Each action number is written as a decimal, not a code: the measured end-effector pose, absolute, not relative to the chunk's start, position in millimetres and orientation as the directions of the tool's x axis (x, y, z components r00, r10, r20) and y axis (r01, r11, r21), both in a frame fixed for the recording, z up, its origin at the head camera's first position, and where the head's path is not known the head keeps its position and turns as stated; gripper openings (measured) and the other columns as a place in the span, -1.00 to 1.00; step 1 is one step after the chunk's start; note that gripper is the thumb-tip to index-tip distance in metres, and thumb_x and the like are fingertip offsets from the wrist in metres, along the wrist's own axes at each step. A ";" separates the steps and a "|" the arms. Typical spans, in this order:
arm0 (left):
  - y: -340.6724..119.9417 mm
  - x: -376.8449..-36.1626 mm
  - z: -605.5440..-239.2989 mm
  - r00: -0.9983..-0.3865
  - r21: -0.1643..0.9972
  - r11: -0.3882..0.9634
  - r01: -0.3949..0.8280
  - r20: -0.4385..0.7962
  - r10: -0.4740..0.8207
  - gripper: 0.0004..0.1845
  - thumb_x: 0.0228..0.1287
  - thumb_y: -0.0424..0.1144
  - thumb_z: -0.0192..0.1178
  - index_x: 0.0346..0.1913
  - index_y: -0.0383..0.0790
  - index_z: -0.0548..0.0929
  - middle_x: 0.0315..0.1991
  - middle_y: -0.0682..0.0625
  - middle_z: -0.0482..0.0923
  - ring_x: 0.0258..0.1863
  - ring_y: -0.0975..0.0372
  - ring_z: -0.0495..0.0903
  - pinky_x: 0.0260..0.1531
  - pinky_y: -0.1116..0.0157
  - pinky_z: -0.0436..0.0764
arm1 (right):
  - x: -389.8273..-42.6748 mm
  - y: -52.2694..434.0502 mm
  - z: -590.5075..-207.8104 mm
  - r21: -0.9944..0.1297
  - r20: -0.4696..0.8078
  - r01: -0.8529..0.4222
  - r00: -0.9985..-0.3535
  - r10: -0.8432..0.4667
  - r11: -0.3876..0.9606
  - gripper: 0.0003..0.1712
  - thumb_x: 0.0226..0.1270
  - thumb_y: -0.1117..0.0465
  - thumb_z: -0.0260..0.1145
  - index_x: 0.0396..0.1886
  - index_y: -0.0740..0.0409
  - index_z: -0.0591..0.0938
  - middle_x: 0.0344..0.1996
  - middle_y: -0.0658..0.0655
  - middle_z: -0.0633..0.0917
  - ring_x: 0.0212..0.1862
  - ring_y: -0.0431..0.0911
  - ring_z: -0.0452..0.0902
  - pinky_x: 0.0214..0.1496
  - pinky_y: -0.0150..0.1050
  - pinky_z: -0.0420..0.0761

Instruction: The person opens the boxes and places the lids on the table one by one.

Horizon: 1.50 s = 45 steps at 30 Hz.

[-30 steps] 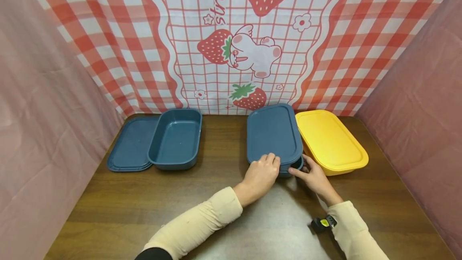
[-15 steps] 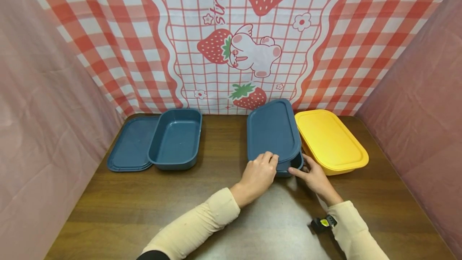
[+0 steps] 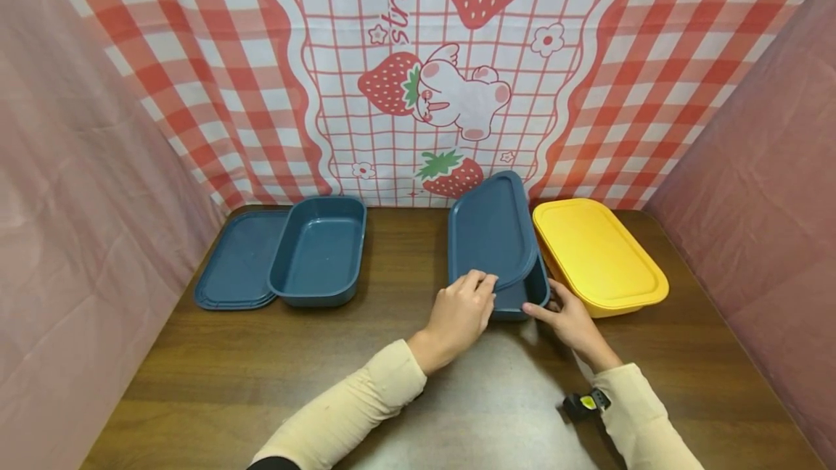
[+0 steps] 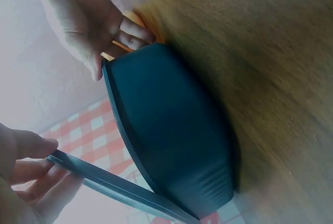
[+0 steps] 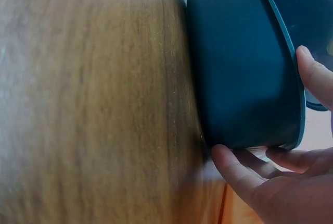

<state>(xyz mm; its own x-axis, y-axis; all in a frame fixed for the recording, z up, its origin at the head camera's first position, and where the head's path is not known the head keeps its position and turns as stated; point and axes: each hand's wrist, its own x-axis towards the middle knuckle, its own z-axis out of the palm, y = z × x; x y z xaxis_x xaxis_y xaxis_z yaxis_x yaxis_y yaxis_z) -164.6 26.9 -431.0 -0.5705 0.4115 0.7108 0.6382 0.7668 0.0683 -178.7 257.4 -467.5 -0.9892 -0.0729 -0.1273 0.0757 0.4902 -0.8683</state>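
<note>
In the head view my left hand (image 3: 459, 314) pinches the near edge of a blue lid (image 3: 493, 231). The lid is tilted up over a blue rectangular food container (image 3: 537, 289), its near end raised and the near right corner of the container uncovered. The left wrist view has the thumb and fingers (image 4: 58, 193) on opposite faces of the lid, whose other end meets the container rim. My right hand (image 3: 570, 321) holds the container's near right corner. In the right wrist view its thumb (image 5: 315, 78) lies at the rim and its fingers along the outer wall.
To the right stands a yellow container with a yellow lid (image 3: 597, 252), close by the blue one. An uncovered blue container (image 3: 320, 292) sits at the left, overlapping a second blue lid (image 3: 235, 260) on the wooden table (image 3: 274, 361). A checked curtain (image 3: 457, 93) hangs behind.
My left hand has moved left and lifted the lid's near end, tilting it and uncovering more of the container. The right hand has stayed at the same corner.
</note>
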 end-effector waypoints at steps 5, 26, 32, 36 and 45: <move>22.3 -167.4 -429.4 -0.560 0.144 0.726 0.672 0.741 0.371 -0.76 0.13 -0.29 0.37 -0.11 -0.21 0.70 -0.28 0.00 0.64 -0.34 0.24 0.69 -0.36 0.36 0.69 | -179.2 258.1 -467.9 -0.872 -0.133 0.083 -0.989 -0.069 0.482 -0.03 0.29 0.02 0.37 0.49 0.36 0.10 0.32 0.45 0.40 0.27 0.21 0.43 -0.08 -0.54 0.51; 11.2 -172.8 -431.6 -0.618 0.412 0.602 0.684 0.766 0.177 -0.74 0.18 -0.35 0.33 -0.06 -0.31 0.71 -0.25 -0.09 0.66 -0.26 0.17 0.72 -0.24 0.32 0.69 | -179.2 256.8 -465.5 -0.878 -0.150 0.103 -0.987 -0.063 0.468 -0.03 0.30 0.04 0.36 0.49 0.37 0.08 0.35 0.46 0.36 0.30 0.24 0.41 -0.03 -0.50 0.53; 8.7 -172.3 -432.4 -0.628 0.451 0.575 0.683 0.764 0.148 -0.75 0.16 -0.37 0.34 -0.07 -0.32 0.70 -0.26 -0.11 0.66 -0.30 0.17 0.72 -0.27 0.33 0.70 | -179.8 257.8 -466.4 -0.868 -0.167 0.117 -0.984 -0.061 0.482 -0.02 0.31 0.04 0.35 0.50 0.36 0.05 0.37 0.46 0.33 0.31 0.24 0.40 0.00 -0.47 0.54; 7.5 -172.7 -432.2 -0.634 0.475 0.562 0.678 0.764 0.120 -0.74 0.11 -0.41 0.34 -0.09 -0.36 0.69 -0.27 -0.15 0.66 -0.38 0.19 0.72 -0.35 0.43 0.68 | -180.3 259.0 -467.3 -0.871 -0.165 0.117 -0.984 -0.060 0.478 0.00 0.30 0.02 0.36 0.50 0.36 0.05 0.38 0.46 0.32 0.31 0.25 0.39 0.01 -0.45 0.55; 3.9 -174.1 -432.4 -0.684 0.563 0.514 0.647 0.726 0.067 -0.74 0.06 -0.48 0.31 -0.13 -0.42 0.65 -0.27 -0.19 0.65 -0.39 0.17 0.74 -0.36 0.56 0.64 | -178.8 258.5 -466.7 -0.873 -0.149 0.101 -0.987 -0.064 0.478 -0.01 0.29 0.03 0.37 0.50 0.37 0.06 0.36 0.47 0.34 0.30 0.25 0.41 -0.02 -0.54 0.49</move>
